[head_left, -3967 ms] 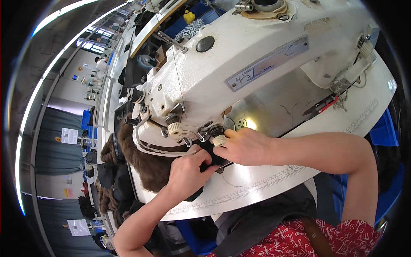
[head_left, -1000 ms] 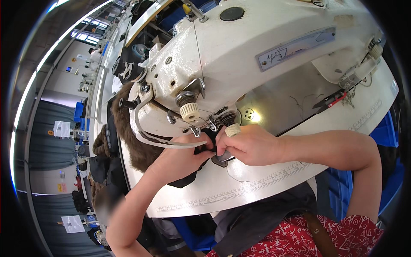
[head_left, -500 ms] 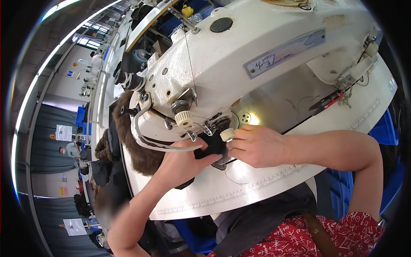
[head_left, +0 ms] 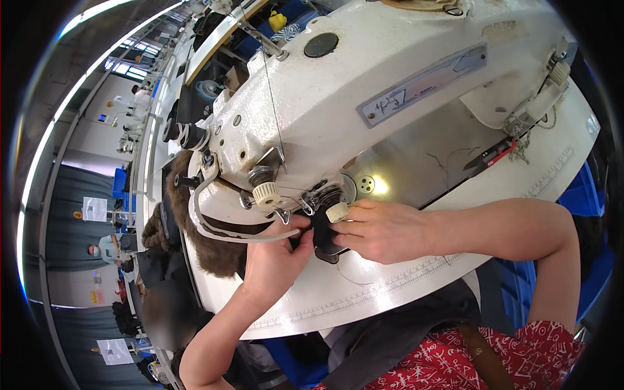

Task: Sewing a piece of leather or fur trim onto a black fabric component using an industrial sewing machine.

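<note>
Under the head of a white sewing machine [head_left: 403, 71], a black piece of fabric [head_left: 322, 234] lies beside the needle area, which the machine's housing hides. My left hand [head_left: 276, 260] pinches that fabric between thumb and curled fingers, left of the presser area. My right hand [head_left: 383, 231] grips the same fabric from the right, fingers bent just below a cream tension knob [head_left: 337, 212]. Brown fur material [head_left: 208, 253] spills out at the machine's left, behind my left hand. A small red-and-black tool [head_left: 487, 156] lies on the metal bed plate at the right.
The curved white table [head_left: 364, 305] has a printed ruler along its edge. Blue plastic bins [head_left: 582, 192] sit at the right. Dark garments and fur [head_left: 162, 273] are piled to the left. Further off are workstations and two co-workers [head_left: 107, 250] [head_left: 140, 97].
Since half a second ago my left thumb has drawn back from the right fingers into a tighter pinch, and my right hand sits slightly lower. The whole view has shifted a little.
</note>
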Demonstrator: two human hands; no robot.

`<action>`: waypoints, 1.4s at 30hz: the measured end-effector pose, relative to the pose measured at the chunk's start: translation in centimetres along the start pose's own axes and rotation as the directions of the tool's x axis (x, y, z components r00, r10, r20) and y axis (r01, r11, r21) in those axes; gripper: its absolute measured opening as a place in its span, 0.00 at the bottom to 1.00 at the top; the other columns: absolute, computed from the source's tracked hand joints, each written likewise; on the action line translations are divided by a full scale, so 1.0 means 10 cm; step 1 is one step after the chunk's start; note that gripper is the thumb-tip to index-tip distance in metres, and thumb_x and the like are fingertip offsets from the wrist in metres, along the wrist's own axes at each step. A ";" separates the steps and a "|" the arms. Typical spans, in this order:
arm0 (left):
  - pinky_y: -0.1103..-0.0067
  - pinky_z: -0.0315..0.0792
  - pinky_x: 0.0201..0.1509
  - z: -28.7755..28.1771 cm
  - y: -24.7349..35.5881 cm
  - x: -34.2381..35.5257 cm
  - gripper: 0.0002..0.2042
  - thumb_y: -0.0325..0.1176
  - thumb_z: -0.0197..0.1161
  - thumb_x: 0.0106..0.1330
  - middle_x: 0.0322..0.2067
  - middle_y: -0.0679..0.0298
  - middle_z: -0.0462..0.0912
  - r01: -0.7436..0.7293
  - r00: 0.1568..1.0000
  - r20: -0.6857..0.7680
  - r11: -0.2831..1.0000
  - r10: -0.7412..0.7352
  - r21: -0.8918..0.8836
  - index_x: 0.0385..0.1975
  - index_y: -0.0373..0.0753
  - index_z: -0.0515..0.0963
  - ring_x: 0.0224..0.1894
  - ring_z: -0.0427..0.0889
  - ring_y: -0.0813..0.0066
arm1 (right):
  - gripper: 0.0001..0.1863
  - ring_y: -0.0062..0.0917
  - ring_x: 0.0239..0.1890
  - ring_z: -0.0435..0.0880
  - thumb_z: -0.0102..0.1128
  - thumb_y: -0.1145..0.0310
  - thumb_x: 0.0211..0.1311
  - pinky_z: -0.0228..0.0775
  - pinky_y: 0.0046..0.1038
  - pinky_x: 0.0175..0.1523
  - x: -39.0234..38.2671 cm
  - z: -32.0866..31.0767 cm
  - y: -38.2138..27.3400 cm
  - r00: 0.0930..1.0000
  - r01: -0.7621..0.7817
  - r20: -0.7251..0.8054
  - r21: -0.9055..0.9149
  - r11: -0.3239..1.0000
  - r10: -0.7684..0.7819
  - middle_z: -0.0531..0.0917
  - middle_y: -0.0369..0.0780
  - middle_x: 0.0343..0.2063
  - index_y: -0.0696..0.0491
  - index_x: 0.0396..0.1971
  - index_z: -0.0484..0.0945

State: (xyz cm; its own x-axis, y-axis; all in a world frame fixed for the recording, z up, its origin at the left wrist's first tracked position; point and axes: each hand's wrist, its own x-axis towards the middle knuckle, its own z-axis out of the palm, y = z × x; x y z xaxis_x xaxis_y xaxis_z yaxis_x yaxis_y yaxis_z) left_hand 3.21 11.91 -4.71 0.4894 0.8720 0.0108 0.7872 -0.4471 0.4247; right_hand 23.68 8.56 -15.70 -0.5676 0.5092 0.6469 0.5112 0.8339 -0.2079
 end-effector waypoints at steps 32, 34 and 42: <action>0.82 0.69 0.25 0.88 0.29 -0.37 0.14 0.26 0.61 0.52 0.26 0.64 0.68 -0.308 0.861 -0.097 0.664 0.500 0.681 0.39 0.29 0.78 0.25 0.71 0.75 | 0.11 0.24 0.31 0.79 0.61 0.69 0.52 0.72 0.28 0.25 0.00 -0.37 0.19 0.990 -0.135 -0.010 0.174 0.976 0.139 0.80 0.33 0.32 0.51 0.37 0.81; 0.82 0.69 0.25 0.89 0.29 -0.36 0.15 0.26 0.61 0.52 0.27 0.63 0.69 -0.306 0.864 -0.110 0.686 0.491 0.661 0.40 0.28 0.78 0.25 0.71 0.75 | 0.14 0.25 0.32 0.80 0.61 0.70 0.51 0.73 0.28 0.27 0.03 -0.34 0.25 0.984 -0.101 0.156 0.084 0.991 0.087 0.79 0.31 0.36 0.49 0.41 0.82; 0.86 0.68 0.24 0.91 0.22 -0.36 0.11 0.25 0.63 0.54 0.27 0.66 0.71 -0.272 0.845 -0.179 0.694 0.504 0.667 0.37 0.31 0.79 0.23 0.72 0.79 | 0.17 0.24 0.30 0.79 0.60 0.70 0.51 0.74 0.27 0.25 -0.03 -0.39 0.22 0.984 -0.046 0.167 -0.081 0.996 0.059 0.78 0.30 0.32 0.48 0.44 0.82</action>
State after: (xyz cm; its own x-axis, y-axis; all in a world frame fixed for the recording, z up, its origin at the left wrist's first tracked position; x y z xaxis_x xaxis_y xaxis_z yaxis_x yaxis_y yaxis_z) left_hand 6.61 5.97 -12.05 0.7431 0.5469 0.3857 0.6629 -0.6806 -0.3121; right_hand 27.46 9.42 -13.48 -0.6360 0.5862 0.5019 0.5875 0.7895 -0.1776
